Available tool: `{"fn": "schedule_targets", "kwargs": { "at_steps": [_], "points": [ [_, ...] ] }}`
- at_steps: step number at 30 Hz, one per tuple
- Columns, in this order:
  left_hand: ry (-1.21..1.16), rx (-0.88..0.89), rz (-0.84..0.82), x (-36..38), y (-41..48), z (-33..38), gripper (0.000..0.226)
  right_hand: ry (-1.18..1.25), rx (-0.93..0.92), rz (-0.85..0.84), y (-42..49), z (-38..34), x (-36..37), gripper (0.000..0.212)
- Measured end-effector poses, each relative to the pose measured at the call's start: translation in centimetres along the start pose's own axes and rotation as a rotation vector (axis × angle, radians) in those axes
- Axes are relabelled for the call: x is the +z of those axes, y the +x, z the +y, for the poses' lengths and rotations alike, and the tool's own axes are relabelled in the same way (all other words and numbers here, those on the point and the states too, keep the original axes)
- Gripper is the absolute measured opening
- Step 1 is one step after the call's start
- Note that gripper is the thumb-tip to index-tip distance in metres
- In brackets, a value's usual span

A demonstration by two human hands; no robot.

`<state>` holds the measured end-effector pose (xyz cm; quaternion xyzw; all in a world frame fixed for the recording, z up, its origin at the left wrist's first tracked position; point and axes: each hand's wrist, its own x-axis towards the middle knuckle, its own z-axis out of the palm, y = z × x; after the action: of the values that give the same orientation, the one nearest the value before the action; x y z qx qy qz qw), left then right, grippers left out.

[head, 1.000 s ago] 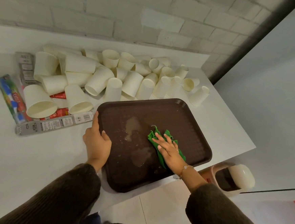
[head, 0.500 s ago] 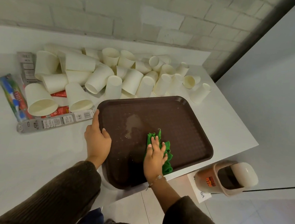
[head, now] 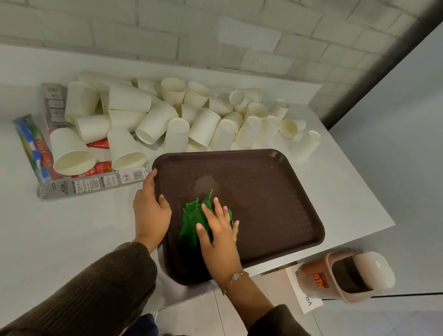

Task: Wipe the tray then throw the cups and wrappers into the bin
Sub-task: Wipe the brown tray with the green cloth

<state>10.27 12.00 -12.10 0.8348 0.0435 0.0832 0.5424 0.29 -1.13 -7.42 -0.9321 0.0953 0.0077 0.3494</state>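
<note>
On the white table point(head: 51, 234) the brown tray point(head: 265, 198) overhangs the near edge, with cups point(head: 179, 116) and wrappers point(head: 89, 185) heaped behind and the bin point(head: 347, 278) below. The left hand point(head: 150, 212) grips its left rim. The right hand point(head: 220, 236), fingers spread flat, presses a green cloth point(head: 192, 218). Wiping stage: a pale patch point(head: 205, 185), possibly moisture, just ahead wants the next stroke.

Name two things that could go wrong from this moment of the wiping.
The tray overhangs the edge of the table at its near corner, and the right hand presses the green cloth close to it; hard pressure there might tip the tray, though the left hand grips its rim. Loose cups crowd the tray's far rim, so a shove could send some rolling off the table.
</note>
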Motion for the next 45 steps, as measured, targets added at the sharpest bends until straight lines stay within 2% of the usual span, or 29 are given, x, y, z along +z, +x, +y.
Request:
{"fn": "schedule_targets", "kwargs": {
  "at_steps": [2,6,11,21,26,34,40,45],
  "points": [
    [-0.01,0.006,-0.005,0.0,0.1,0.0,0.065,-0.236,-0.105,-0.04,0.2,1.0,-1.0,0.048],
    [-0.02,0.0,-0.011,-0.1,0.0,0.1,0.064,-0.433,-0.221,-0.25,0.2,1.8,-1.0,0.055],
    [-0.011,0.026,-0.007,-0.4,0.0,0.2,0.062,-0.623,-0.34,-0.26,0.3,1.3,0.3,0.05],
    [0.003,0.044,-0.092,-1.2,0.0,0.4,0.066,-0.591,-0.302,-0.249,0.4,1.5,0.2,0.048],
    [0.195,0.036,-0.119,-1.4,-2.0,0.2,0.078,-0.587,-0.269,-0.219,0.5,1.7,0.7,0.046],
    [0.152,0.047,-0.152,-1.9,-1.9,0.3,0.08,-0.495,-0.146,-0.186,1.4,3.1,-0.1,0.044],
    [0.145,0.001,-0.17,-1.9,-1.9,0.1,0.08,-0.466,-0.001,-0.119,2.7,5.9,-2.6,0.043],
    [0.203,-0.015,-0.226,-1.9,-1.7,0.3,0.081,-0.392,0.053,0.01,4.9,6.5,-3.5,0.041]
  ]
}}
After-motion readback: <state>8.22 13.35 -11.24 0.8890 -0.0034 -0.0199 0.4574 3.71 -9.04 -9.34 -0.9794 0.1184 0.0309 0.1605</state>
